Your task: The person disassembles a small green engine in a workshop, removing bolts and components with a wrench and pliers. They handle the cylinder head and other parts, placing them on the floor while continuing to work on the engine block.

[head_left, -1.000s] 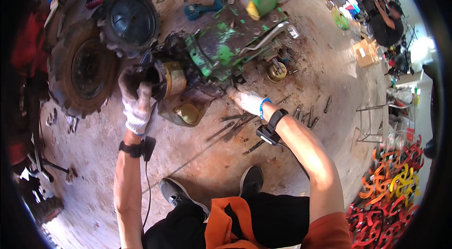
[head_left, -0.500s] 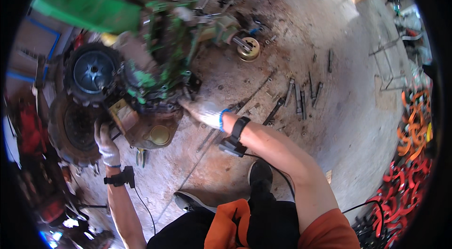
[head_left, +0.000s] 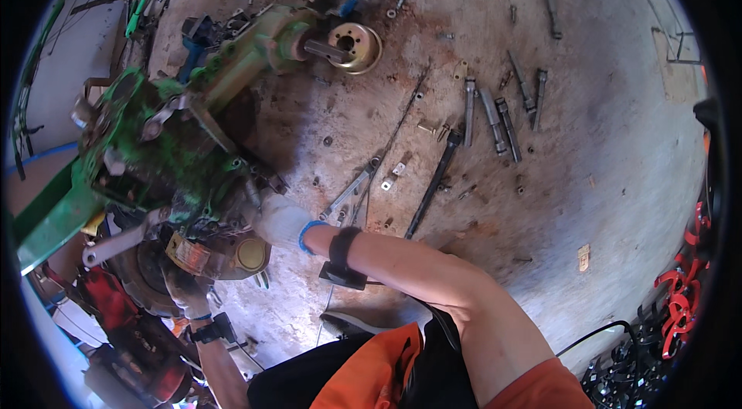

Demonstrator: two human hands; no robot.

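A green, greasy walking tractor body lies at the left. My right hand, in a white glove with a blue cuff, reaches to its near right side; the fingers are smeared and partly hidden against the machine. Below it sits a dull metal housing with a round yellowish cap. My left hand, also gloved, is low beside a plate with a worn label and a dark tyre. Shadow hides what its fingers touch. A brass-coloured hub is on the machine's far shaft.
Several sockets and steel tools lie on the stained concrete floor. A long black bar and a wrench lie nearer. Red curved blades are piled at the right edge. A red machine stands at the lower left.
My view has swung and moved closer to the floor tools, so the machine appears further left and lower. Both hands stay at the machine; my left hand is now more shaded.
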